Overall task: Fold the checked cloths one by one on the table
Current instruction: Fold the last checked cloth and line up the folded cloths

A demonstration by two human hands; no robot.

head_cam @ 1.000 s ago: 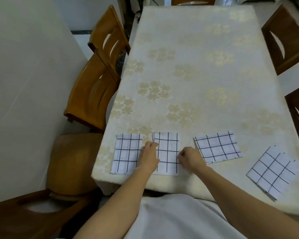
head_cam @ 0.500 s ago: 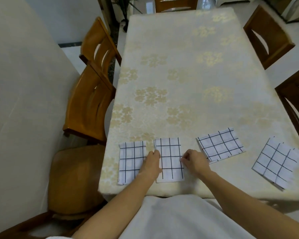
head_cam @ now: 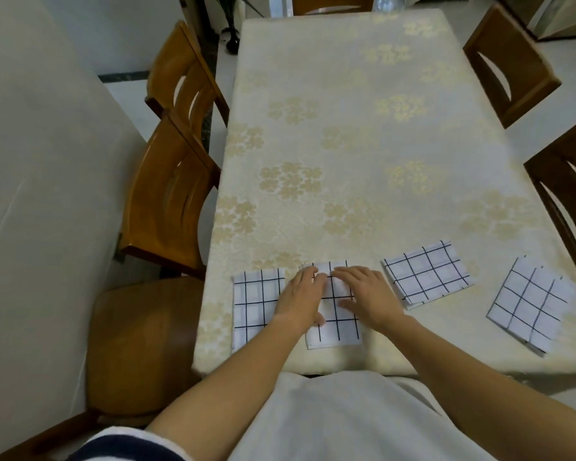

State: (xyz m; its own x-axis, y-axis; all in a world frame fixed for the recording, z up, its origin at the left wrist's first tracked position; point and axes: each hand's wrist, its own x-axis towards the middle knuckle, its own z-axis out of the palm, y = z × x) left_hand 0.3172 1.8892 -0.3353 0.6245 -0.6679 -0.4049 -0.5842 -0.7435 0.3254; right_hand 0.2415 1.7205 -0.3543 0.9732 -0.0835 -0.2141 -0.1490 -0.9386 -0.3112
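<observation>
Several folded white cloths with black checks lie in a row along the near edge of the table (head_cam: 346, 128). Both hands lie flat on the second cloth from the left (head_cam: 338, 331): my left hand (head_cam: 301, 296) presses its left part, my right hand (head_cam: 366, 294) its upper right part, fingers straight. To the left lies another folded cloth (head_cam: 253, 307), partly under my left wrist. Right of my hands sits a third folded cloth (head_cam: 426, 274), tilted. A fourth cloth (head_cam: 532, 302) lies near the table's right corner, also tilted.
The table wears a cream cloth with gold flower prints. Wooden chairs (head_cam: 170, 194) stand along the left side and darker chairs (head_cam: 509, 61) along the right. A padded seat (head_cam: 140, 344) is at my left. A wall runs down the left.
Both hands moved from the side edges of the second cloth onto its top and now press it flat. The camera tilted, so the table sits higher in view.
</observation>
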